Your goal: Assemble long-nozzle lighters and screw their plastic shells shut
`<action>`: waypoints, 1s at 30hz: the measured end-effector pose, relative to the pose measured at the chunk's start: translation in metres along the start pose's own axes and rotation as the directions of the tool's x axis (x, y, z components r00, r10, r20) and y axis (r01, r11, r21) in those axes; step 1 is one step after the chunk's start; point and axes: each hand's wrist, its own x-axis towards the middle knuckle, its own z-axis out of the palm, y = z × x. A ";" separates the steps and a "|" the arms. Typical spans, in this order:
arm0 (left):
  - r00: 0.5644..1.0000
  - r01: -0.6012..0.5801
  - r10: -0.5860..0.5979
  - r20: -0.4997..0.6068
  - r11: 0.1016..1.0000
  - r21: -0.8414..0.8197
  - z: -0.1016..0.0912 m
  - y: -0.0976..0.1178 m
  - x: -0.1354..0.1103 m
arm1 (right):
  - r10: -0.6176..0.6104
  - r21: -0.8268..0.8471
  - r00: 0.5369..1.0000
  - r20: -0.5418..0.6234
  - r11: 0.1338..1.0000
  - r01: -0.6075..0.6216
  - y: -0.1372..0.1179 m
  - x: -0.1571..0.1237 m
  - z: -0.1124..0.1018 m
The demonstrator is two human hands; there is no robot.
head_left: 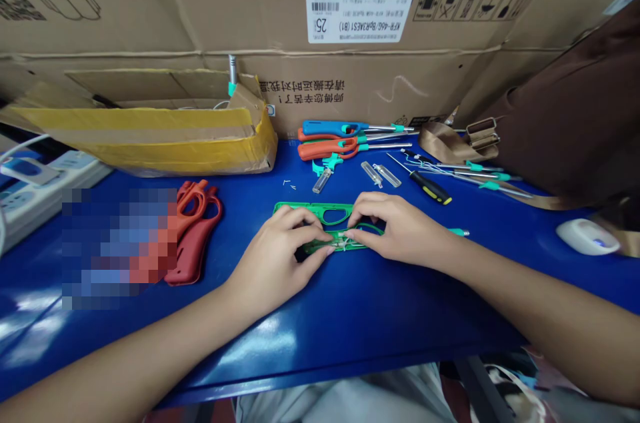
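A green lighter shell (320,212) lies open on the blue table (350,316), its thin metal nozzle tip (461,232) poking out to the right. My left hand (277,253) rests on its left part, fingers pinched against small inner parts at the middle. My right hand (400,228) comes from the right, its fingers pinched on the same small parts. The fingertips of both hands nearly meet over the shell.
Red lighter shells (197,226) lie at the left. Assembled blue, orange and green lighters (345,138), clear tubes (380,174), a black-yellow screwdriver (429,187) and metal nozzles (480,176) lie behind. A taped cardboard box (150,133), a power strip (40,176), brown bag (565,116) and a white mouse (587,236) surround them.
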 end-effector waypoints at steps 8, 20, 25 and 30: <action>0.997 -0.008 0.007 0.075 1.000 0.023 -0.001 0.007 -0.002 | 0.036 -0.012 0.999 -0.028 0.999 -0.036 -0.001 0.000 -0.030; 0.967 -0.195 0.182 0.176 0.979 0.058 0.005 -0.003 -0.007 | 0.073 0.033 0.943 0.324 0.995 -0.089 -0.002 -0.006 -0.043; 0.966 -0.194 0.180 0.186 0.979 0.061 0.003 -0.001 -0.006 | -0.017 0.044 0.940 0.340 0.999 0.002 -0.001 -0.007 -0.045; 0.963 -0.188 0.169 0.209 0.979 0.073 0.003 0.000 -0.006 | -0.057 0.034 0.937 0.345 0.998 0.048 -0.001 -0.007 -0.045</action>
